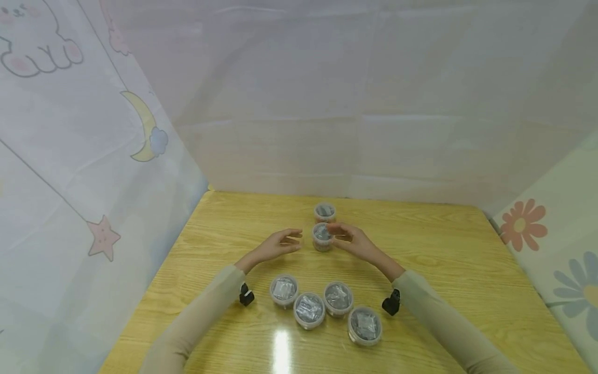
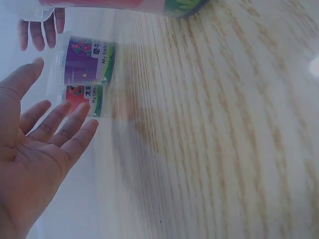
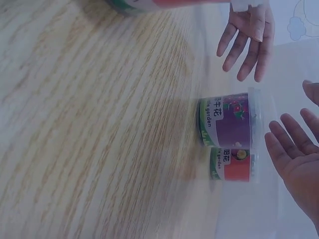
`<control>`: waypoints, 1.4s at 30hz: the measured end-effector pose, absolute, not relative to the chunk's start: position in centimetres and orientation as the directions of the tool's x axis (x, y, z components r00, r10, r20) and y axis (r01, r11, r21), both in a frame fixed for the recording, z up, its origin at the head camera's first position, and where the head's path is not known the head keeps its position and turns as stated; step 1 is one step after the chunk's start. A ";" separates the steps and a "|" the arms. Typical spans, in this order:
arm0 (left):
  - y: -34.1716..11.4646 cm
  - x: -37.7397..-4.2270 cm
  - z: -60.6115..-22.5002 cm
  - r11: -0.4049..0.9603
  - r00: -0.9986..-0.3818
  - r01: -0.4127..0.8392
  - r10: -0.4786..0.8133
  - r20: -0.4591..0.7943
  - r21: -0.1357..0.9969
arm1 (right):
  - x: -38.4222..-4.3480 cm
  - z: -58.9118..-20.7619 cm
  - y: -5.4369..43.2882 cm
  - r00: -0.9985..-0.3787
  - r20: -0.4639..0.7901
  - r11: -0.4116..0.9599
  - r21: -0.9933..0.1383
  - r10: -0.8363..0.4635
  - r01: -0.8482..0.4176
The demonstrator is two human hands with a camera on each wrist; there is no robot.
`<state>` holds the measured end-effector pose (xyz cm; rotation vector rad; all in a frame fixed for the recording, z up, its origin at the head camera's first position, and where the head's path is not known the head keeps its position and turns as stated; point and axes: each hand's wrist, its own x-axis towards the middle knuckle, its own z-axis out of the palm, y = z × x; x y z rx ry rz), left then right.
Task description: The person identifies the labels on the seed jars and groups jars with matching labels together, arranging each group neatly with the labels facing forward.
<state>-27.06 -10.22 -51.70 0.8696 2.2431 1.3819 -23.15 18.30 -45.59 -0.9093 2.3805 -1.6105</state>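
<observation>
A clear-lidded plastic tub with a purple "My little garden" label [image 3: 229, 119] stands upright on the table between the two hands. Directly behind it is a similar red-labelled tub [image 3: 238, 165], partly hidden by the purple one in the wrist views. My left hand [image 1: 276, 245] hovers to the left of the purple tub, palm inward, its fingers loosely extended and holding nothing. On the other side, my right hand [image 1: 354, 242] has its fingers spread beside the tub; its fingertips overlap the lid in the head view. Silvery packets show through the lids.
Nearer to me, several more lidded tubs stand in an uneven row, from the left one [image 1: 283, 290] to the right one [image 1: 365, 326]. The wooden table [image 1: 224, 218] meets a pale backdrop [image 1: 289, 104] at the back, with printed sheets on both sides.
</observation>
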 end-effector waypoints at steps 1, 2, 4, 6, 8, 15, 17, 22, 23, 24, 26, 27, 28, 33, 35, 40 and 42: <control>-10.3 -27.1 -51.6 0.322 -0.736 0.316 0.677 0.017 0.892 | -23.2 -45.6 18.3 -0.806 0.221 0.247 -0.878 -0.550 -0.410; -10.3 -27.1 -51.5 0.312 -0.728 0.316 0.685 0.018 0.896 | -23.2 -45.6 18.2 -0.801 0.218 0.244 -0.879 -0.557 -0.409; -10.4 -27.0 -51.4 0.301 -0.717 0.313 0.697 0.017 0.901 | -23.1 -45.5 18.1 -0.791 0.210 0.247 -0.877 -0.574 -0.412; -10.5 -26.8 -51.2 0.300 -0.707 0.311 0.707 0.009 0.902 | -23.0 -45.5 18.0 -0.781 0.199 0.251 -0.875 -0.592 -0.413; -10.6 -26.6 -51.0 0.304 -0.700 0.306 0.715 -0.003 0.902 | -22.8 -45.3 17.9 -0.775 0.187 0.255 -0.876 -0.604 -0.410; -10.9 -25.7 -50.8 0.294 -0.693 0.286 0.721 -0.015 0.912 | -22.0 -45.1 17.4 -0.735 0.168 0.265 -0.861 -0.657 -0.434; -11.1 -25.6 -50.8 0.296 -0.692 0.291 0.722 -0.014 0.910 | -21.9 -45.1 17.3 -0.722 0.162 0.277 -0.850 -0.673 -0.449; -11.4 -25.5 -50.9 0.290 -0.678 0.315 0.735 0.000 0.904 | -22.0 -45.6 17.2 -0.686 0.149 0.291 -0.827 -0.712 -0.481; -11.5 -25.5 -50.8 0.287 -0.673 0.319 0.740 0.003 0.903 | -22.1 -46.0 17.2 -0.680 0.146 0.290 -0.826 -0.718 -0.483; -11.6 -25.5 -50.8 0.283 -0.666 0.322 0.746 0.004 0.904 | -22.2 -46.3 17.2 -0.674 0.143 0.284 -0.830 -0.725 -0.481; -11.8 -25.6 -50.7 0.279 -0.653 0.324 0.758 0.000 0.904 | -22.4 -47.0 17.2 -0.663 0.141 0.284 -0.824 -0.736 -0.490; -11.8 -25.6 -50.7 0.280 -0.647 0.326 0.762 -0.002 0.903 | -22.5 -47.3 17.1 -0.656 0.141 0.285 -0.819 -0.741 -0.498; -11.9 -25.5 -50.6 0.279 -0.642 0.329 0.767 -0.004 0.902 | -22.5 -47.6 17.1 -0.651 0.138 0.286 -0.817 -0.747 -0.501; -12.0 -25.3 -50.5 0.283 -0.624 0.333 0.781 -0.015 0.899 | -22.5 -48.1 17.0 -0.608 0.137 0.271 -0.803 -0.782 -0.530; -11.9 -25.0 -50.1 0.282 -0.623 0.324 0.782 -0.021 0.903 | -22.4 -48.1 16.9 -0.597 0.132 0.264 -0.807 -0.792 -0.529; -11.9 -24.4 -49.2 0.279 -0.603 0.301 0.796 -0.045 0.912 | -22.2 -47.9 16.6 -0.582 0.109 0.270 -0.806 -0.806 -0.526; -12.1 -24.5 -49.5 0.290 -0.595 0.301 0.802 -0.059 0.908 | -22.2 -47.8 16.5 -0.573 0.104 0.276 -0.797 -0.813 -0.537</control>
